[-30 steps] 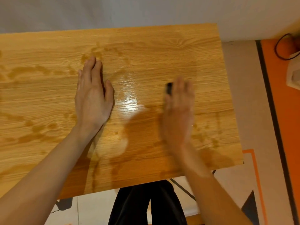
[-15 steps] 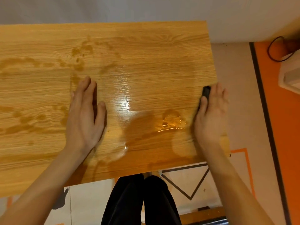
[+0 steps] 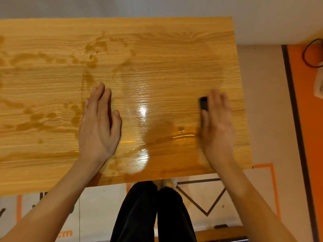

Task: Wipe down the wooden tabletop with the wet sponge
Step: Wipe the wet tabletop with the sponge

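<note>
Sponge (image 3: 203,103) — small dark block, blurred — pressed under flat right hand (image 3: 217,126) on glossy wooden tabletop (image 3: 157,58); left hand (image 3: 98,126) open, empty, bracing. Probably best: overlap strokes toward streaky left side.

Bare tabletop (image 3: 157,49); left hand (image 3: 97,126) only obstacle

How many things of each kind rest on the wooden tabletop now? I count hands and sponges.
Hands: 2, the left hand flat and the right hand pressing the sponge
Sponges: 1, the dark sponge
Total: 3
</note>
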A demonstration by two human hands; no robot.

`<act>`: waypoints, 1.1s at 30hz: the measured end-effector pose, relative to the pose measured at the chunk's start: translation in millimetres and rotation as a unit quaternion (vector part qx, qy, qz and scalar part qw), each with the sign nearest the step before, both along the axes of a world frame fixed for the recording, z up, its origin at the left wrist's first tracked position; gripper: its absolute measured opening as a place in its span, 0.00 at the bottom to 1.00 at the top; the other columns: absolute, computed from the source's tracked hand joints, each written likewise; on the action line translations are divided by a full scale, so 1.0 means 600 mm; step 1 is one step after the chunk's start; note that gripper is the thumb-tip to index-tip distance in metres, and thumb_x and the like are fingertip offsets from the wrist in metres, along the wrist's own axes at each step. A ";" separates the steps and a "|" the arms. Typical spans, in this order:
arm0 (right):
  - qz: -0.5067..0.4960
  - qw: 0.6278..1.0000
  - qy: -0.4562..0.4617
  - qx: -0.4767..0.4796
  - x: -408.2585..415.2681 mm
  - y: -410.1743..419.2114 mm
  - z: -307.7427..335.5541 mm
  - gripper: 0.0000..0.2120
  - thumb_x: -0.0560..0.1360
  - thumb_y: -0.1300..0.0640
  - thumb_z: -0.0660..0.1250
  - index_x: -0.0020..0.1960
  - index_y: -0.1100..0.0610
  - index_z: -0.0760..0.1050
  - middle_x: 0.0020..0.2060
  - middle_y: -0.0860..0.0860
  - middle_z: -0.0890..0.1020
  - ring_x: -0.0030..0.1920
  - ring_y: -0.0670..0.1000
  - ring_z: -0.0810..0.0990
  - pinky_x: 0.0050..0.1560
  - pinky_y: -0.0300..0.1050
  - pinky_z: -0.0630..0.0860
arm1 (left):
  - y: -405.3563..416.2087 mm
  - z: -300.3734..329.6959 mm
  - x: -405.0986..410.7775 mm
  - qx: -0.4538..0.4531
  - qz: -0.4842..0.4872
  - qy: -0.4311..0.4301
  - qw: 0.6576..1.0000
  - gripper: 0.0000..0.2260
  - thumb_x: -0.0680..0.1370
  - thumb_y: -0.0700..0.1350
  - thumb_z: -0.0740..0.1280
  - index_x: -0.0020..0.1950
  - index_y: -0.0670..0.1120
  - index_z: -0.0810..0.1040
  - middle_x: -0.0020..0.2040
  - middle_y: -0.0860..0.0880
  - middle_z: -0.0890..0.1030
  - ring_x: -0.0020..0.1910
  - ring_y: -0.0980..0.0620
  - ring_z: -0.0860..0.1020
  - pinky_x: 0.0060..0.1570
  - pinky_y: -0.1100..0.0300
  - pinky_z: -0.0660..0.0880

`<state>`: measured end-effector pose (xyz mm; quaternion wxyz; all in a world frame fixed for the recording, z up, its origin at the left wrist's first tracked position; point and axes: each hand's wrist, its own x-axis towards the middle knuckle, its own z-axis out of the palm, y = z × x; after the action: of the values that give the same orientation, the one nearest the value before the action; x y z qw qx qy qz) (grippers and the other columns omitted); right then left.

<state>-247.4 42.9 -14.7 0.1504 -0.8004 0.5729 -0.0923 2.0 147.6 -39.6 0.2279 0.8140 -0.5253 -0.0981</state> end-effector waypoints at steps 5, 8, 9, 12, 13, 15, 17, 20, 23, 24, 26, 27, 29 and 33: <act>-0.093 0.994 -0.051 0.023 0.005 -0.004 0.021 0.22 0.84 0.56 0.52 0.76 0.61 0.57 0.77 0.55 0.59 0.78 0.54 0.51 0.79 0.51 0.50 | -0.002 0.000 0.000 -0.001 0.002 0.000 1.000 0.24 0.85 0.46 0.55 0.79 0.39 0.61 0.81 0.44 0.60 0.81 0.48 0.56 0.81 0.53 0.48; 0.047 0.998 -0.049 0.018 0.112 -0.003 0.010 0.22 0.84 0.56 0.53 0.75 0.63 0.60 0.76 0.57 0.61 0.78 0.57 0.53 0.78 0.54 0.53 | -0.002 0.002 -0.001 0.001 0.001 -0.004 1.000 0.24 0.85 0.46 0.56 0.79 0.38 0.61 0.81 0.43 0.60 0.81 0.47 0.56 0.81 0.51 0.49; 0.076 0.996 -0.037 0.019 0.141 -0.001 0.003 0.22 0.84 0.54 0.52 0.76 0.61 0.59 0.76 0.56 0.60 0.78 0.56 0.52 0.78 0.53 0.52 | -0.002 0.002 -0.002 0.002 0.001 -0.005 1.000 0.24 0.85 0.46 0.56 0.79 0.38 0.61 0.81 0.43 0.60 0.81 0.47 0.56 0.81 0.51 0.49; 0.126 0.992 0.005 -0.005 0.166 0.030 -0.015 0.23 0.84 0.53 0.53 0.77 0.57 0.57 0.77 0.53 0.59 0.78 0.55 0.51 0.78 0.54 0.53 | -0.002 0.002 -0.003 0.003 0.001 -0.010 1.000 0.23 0.85 0.45 0.56 0.79 0.38 0.61 0.81 0.43 0.60 0.81 0.47 0.56 0.81 0.48 0.51; 0.140 0.990 0.000 -0.003 0.153 0.055 -0.019 0.24 0.83 0.54 0.56 0.77 0.58 0.58 0.77 0.53 0.60 0.78 0.55 0.52 0.77 0.55 0.56 | -0.002 0.002 -0.003 0.002 0.003 -0.010 1.000 0.23 0.85 0.45 0.56 0.79 0.38 0.62 0.81 0.43 0.60 0.81 0.47 0.57 0.81 0.49 0.51; 0.178 0.984 -0.005 0.013 0.109 0.124 -0.020 0.31 0.78 0.58 0.66 0.77 0.58 0.55 0.77 0.54 0.59 0.78 0.56 0.52 0.76 0.58 0.58 | -0.002 0.004 -0.004 0.002 0.006 -0.008 1.000 0.24 0.85 0.45 0.56 0.79 0.38 0.62 0.81 0.43 0.61 0.81 0.46 0.57 0.81 0.51 0.50; 0.208 0.978 0.011 0.022 0.068 0.184 -0.019 0.38 0.74 0.59 0.71 0.77 0.58 0.53 0.77 0.54 0.59 0.78 0.56 0.51 0.75 0.56 0.58 | -0.003 0.006 -0.004 0.002 0.008 -0.004 1.000 0.24 0.84 0.46 0.56 0.79 0.39 0.62 0.81 0.43 0.61 0.81 0.46 0.57 0.81 0.54 0.49; 0.233 0.972 0.019 -0.008 0.078 0.165 -0.020 0.33 0.76 0.60 0.67 0.76 0.59 0.57 0.76 0.55 0.62 0.77 0.56 0.54 0.77 0.55 0.55 | -0.005 0.010 -0.006 -0.001 0.012 -0.004 1.000 0.24 0.84 0.45 0.56 0.79 0.39 0.62 0.81 0.43 0.61 0.81 0.46 0.57 0.81 0.54 0.48; 0.187 0.982 0.021 -0.026 0.157 0.075 -0.013 0.22 0.82 0.58 0.53 0.75 0.61 0.61 0.75 0.56 0.64 0.77 0.57 0.58 0.77 0.52 0.50 | -0.003 0.012 -0.009 -0.003 0.009 -0.010 1.000 0.23 0.85 0.45 0.57 0.79 0.39 0.62 0.81 0.43 0.61 0.81 0.46 0.57 0.81 0.53 0.49; 0.175 0.984 0.016 -0.028 0.181 0.048 -0.014 0.22 0.84 0.56 0.51 0.76 0.62 0.59 0.76 0.56 0.62 0.77 0.56 0.56 0.78 0.51 0.47 | -0.002 0.011 -0.009 -0.003 0.008 -0.011 1.000 0.23 0.85 0.45 0.57 0.79 0.39 0.63 0.81 0.43 0.61 0.81 0.46 0.57 0.81 0.54 0.49; 0.164 0.986 0.014 -0.030 0.202 0.029 -0.023 0.23 0.84 0.54 0.49 0.76 0.62 0.56 0.77 0.57 0.59 0.78 0.56 0.52 0.77 0.49 0.42 | -0.001 0.011 -0.008 -0.005 0.007 -0.012 1.000 0.23 0.85 0.44 0.57 0.79 0.38 0.63 0.80 0.42 0.62 0.81 0.45 0.58 0.81 0.55 0.49; 0.163 0.986 0.012 -0.040 0.197 0.041 -0.027 0.23 0.84 0.54 0.50 0.76 0.62 0.56 0.77 0.57 0.59 0.78 0.56 0.53 0.77 0.48 0.42 | -0.001 0.011 -0.008 -0.006 0.007 -0.011 1.000 0.23 0.85 0.44 0.57 0.79 0.38 0.63 0.80 0.42 0.62 0.81 0.45 0.58 0.81 0.55 0.49; 0.185 0.981 0.004 -0.059 0.161 0.098 -0.028 0.23 0.83 0.57 0.56 0.76 0.62 0.58 0.76 0.57 0.61 0.77 0.55 0.56 0.78 0.48 0.46 | 0.000 0.012 -0.009 -0.010 0.006 -0.009 1.000 0.22 0.85 0.44 0.58 0.78 0.38 0.63 0.80 0.42 0.62 0.81 0.45 0.58 0.81 0.54 0.51; 0.303 0.953 -0.017 -0.023 0.078 0.187 -0.021 0.28 0.77 0.61 0.68 0.74 0.62 0.61 0.74 0.57 0.65 0.76 0.56 0.60 0.75 0.55 0.60 | -0.001 0.014 -0.009 -0.013 0.003 -0.004 1.000 0.22 0.85 0.44 0.57 0.78 0.37 0.63 0.80 0.42 0.62 0.81 0.44 0.59 0.81 0.51 0.52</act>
<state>-200.7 155.3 -27.4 0.1627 -0.9379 0.2986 -0.0690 -3.6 147.3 -31.3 0.2365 0.8129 -0.5250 -0.0873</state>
